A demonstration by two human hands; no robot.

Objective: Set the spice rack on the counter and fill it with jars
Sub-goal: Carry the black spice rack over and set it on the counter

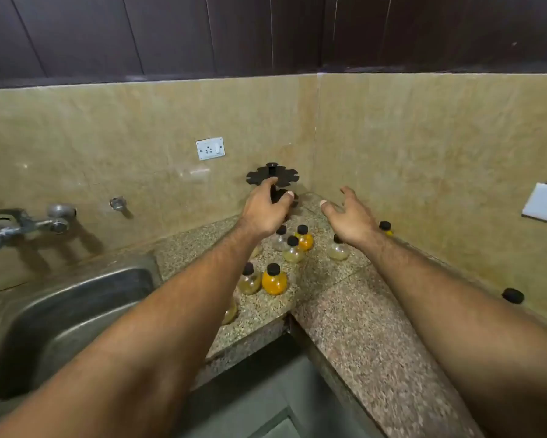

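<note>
- Left hand [265, 210] is gripping the black notched-disc spice rack [272, 176], fingers clamped on its lower part.
- Right hand [349, 216] is hovering beside it, fingers spread apart.
- Round black-capped glass jars [274, 279] are standing on the speckled granite counter [360, 311].

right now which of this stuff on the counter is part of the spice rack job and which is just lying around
Part of the job:
spice rack, gripped by the left hand
right hand, open, empty
black-capped jars on the counter

Just lying about:
sink
tap
wall sockets
loose black cap
</note>
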